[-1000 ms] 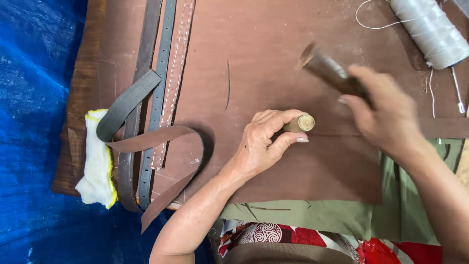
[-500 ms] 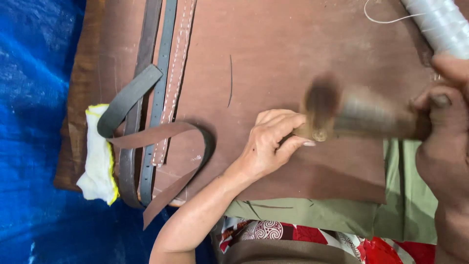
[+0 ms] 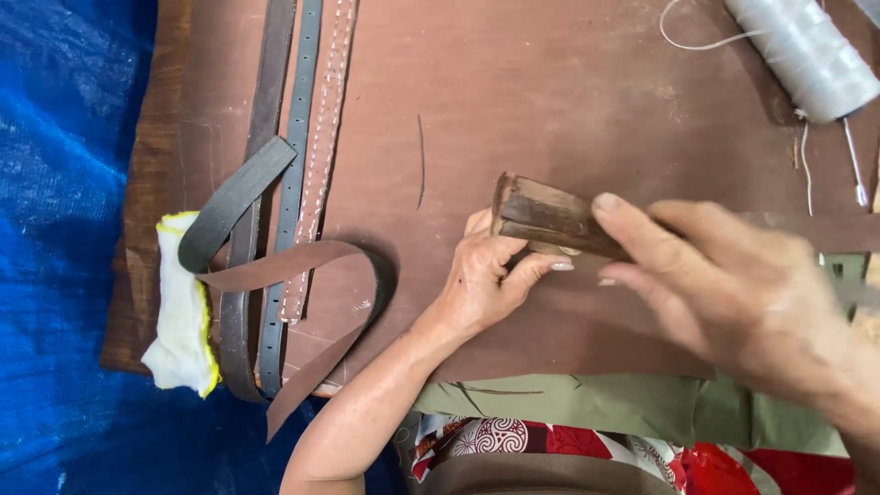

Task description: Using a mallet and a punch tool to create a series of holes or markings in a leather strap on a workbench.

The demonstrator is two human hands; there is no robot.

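Brown leather sheet [image 3: 568, 101], broad and flat, covers a wooden board [image 3: 151, 211] that lies on a blue plastic tarpaulin [image 3: 64, 275]. Right hand [image 3: 742, 293], slightly blurred, is wrapped around the handle of a dark wooden mallet [image 3: 550, 220], index finger stretched along its upper side; the block-shaped head of the mallet sits directly over the left hand. Left hand [image 3: 481, 280] rests on the sheet near its lower edge, fingers curled closed around something beneath the mallet head; what it grips is hidden by the mallet and cannot be told.

Left of the hands, several long leather straps [image 3: 298, 137] run side by side down the sheet: a dark brown one, a grey one with a row of punched holes, and a tan one with pale stitching. A reddish-brown strap [image 3: 339, 266] loops across their lower part, and a grey strap end [image 3: 234, 202] bends over a white cloth with a yellow edge [image 3: 179, 339] lying at the board's left margin. A thin dark sliver [image 3: 422, 160] lies on the sheet above the left hand. At upper right, a spool of grey thread [image 3: 807, 55] rests on the sheet, a loose thread trailing from it, with a slender metal needle [image 3: 852, 170] just below. Olive-green cloth [image 3: 587, 403] shows beneath the sheet's lower edge.
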